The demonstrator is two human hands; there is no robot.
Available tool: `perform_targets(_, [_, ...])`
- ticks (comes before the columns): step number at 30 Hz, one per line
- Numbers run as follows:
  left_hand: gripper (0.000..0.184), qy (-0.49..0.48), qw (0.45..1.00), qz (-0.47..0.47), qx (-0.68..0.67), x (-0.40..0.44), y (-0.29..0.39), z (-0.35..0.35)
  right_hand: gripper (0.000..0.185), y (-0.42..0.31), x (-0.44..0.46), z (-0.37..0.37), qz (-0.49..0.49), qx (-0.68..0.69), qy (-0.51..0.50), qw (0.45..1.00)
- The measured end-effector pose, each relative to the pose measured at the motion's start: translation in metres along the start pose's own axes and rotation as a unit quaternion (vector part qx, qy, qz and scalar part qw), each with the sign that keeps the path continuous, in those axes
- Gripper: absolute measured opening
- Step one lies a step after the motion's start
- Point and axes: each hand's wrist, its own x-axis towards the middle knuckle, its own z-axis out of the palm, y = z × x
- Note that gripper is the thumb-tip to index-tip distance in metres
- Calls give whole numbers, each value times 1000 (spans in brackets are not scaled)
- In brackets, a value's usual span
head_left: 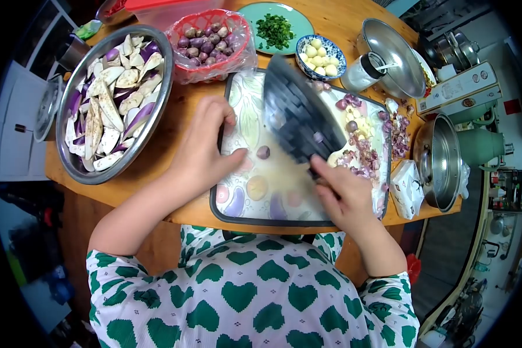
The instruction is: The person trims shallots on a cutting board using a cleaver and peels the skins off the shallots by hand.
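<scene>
My right hand (348, 197) grips the handle of a broad dark-bladed cleaver (296, 110), which is raised and tilted over the cutting board (243, 211), slightly blurred. On the board's left edge is my left hand (206, 145), its thumb and fingers apart with nothing between them. A single small purple shallot (263, 152) lies on the board between that hand and the blade. Shallot skins (359, 165) and pale peeled pieces (362, 129) are heaped along the board's right side, partly behind the blade.
At left stands a metal basin of cut eggplant (113, 107). Behind the board are a red basket of shallots (206, 43), a green plate with chopped greens (275, 30) and a bowl of peeled garlic (319, 58). A jar (362, 72), a colander (391, 58) and a steel pan (438, 162) stand at right.
</scene>
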Motion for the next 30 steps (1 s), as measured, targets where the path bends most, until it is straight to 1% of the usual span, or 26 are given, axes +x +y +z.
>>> perform_targets(1, [48, 9, 1000, 2, -1, -6, -3, -2, 44, 0, 0, 3, -1, -17, -56, 998])
perform_targets(3, [38, 28, 1000, 2, 2, -16, -6, -5, 44, -2, 0, 0, 23, -53, -120, 991])
perform_targets(4, [37, 39, 999, 4, -4, -20, -10, -6, 43, -1, 0, -2, 37, -70, -152, 985])
perform_targets(5, [35, 49, 999, 7, -11, -23, -14, -6, 45, 0, 2, -4, 27, -17, -105, 994])
perform_targets(8, [33, 71, 997, -11, -24, -27, -15, -8, 48, -13, 8, -18, -9, 4, 2, 1000])
perform_targets(9, [33, 79, 996, -21, -36, -28, -16, -8, 51, -16, 7, -22, -13, 21, 12, 1000])
perform_targets(10, [34, 87, 995, -30, -49, -28, -17, -9, 49, -15, 4, -19, -27, 16, 5, 999])
perform_targets(12, [34, 116, 992, -13, -53, -28, -19, -8, 46, -9, -4, -7, -52, 7, -7, 999])
perform_targets(13, [34, 126, 991, -1, -49, -28, -20, -9, 41, -10, -6, 1, 4, -77, -134, 988])
perform_targets(14, [34, 134, 990, 12, -45, -29, -19, -8, 36, -9, -10, 6, 29, -95, -163, 982])
perform_targets(16, [33, 122, 990, 15, -63, -29, -15, -8, 39, -13, -3, -5, 60, -75, -184, 978])
perform_targets(19, [30, 123, 989, 25, -83, -25, -6, -5, 41, -12, 1, -11, 55, 26, -105, 993])
perform_targets(20, [29, 128, 988, 25, -87, -25, -3, -4, 41, -14, 2, -17, 73, 53, -80, 993])
perform_targets(22, [27, 77, 994, 38, -70, -23, -3, -4, 42, -19, 4, -32, 110, 109, -29, 988])
perform_targets(23, [26, 51, 996, 46, -61, -20, -2, -5, 42, -14, 2, -34, 142, 148, -8, 979])
perform_targets(24, [27, 21, 997, 58, -53, -18, 0, -3, 42, -18, 5, -40, 197, 184, -12, 963])
perform_targets(26, [30, -39, 995, 80, -36, -12, 6, 2, 43, -11, 3, -41, 199, 210, -1, 957])
perform_targets(27, [37, -71, 994, 64, -46, -11, 10, 5, 42, -10, 2, -44, 205, 233, -13, 950])
perform_targets(30, [35, -95, 990, 96, 31, -5, 12, 17, 43, -8, -2, -40, 223, 213, -22, 951])
